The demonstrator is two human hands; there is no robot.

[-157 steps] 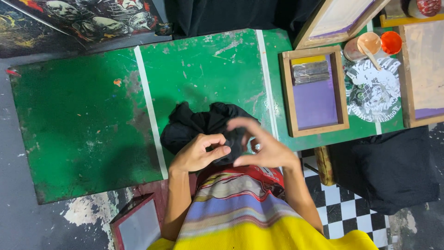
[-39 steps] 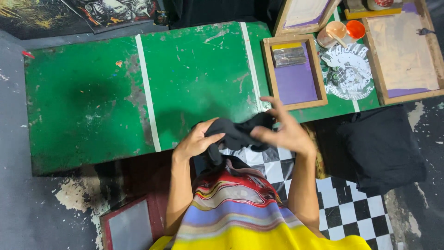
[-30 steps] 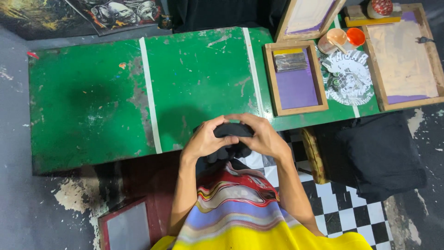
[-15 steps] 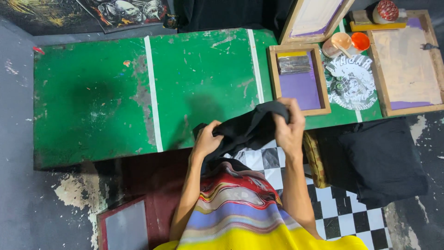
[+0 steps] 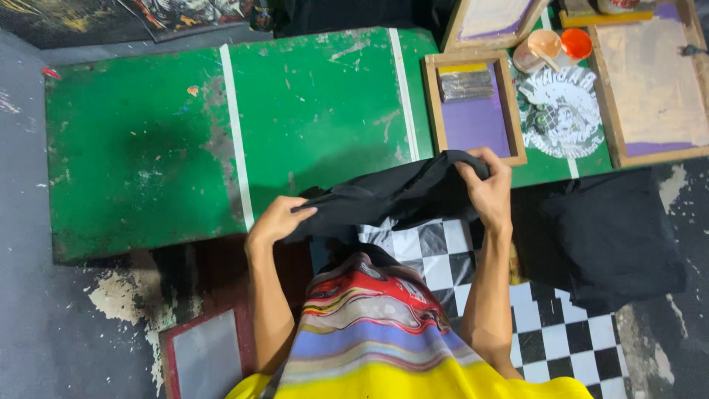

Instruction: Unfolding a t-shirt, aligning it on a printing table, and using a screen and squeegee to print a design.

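Head view, looking down: black cloth stretched out between two hands at the near edge of the green desk, partly bunched, not yet laid flat on the painted top; by the look of it, spreading only begun, smoothing and placing left to do; left hand with fingers closed on the cloth's left end, thumb on top; right hand with fingers curled tight round the raised right end, just in front of a wooden screen frame with purple mesh; beyond that, a round white print and an orange cup.
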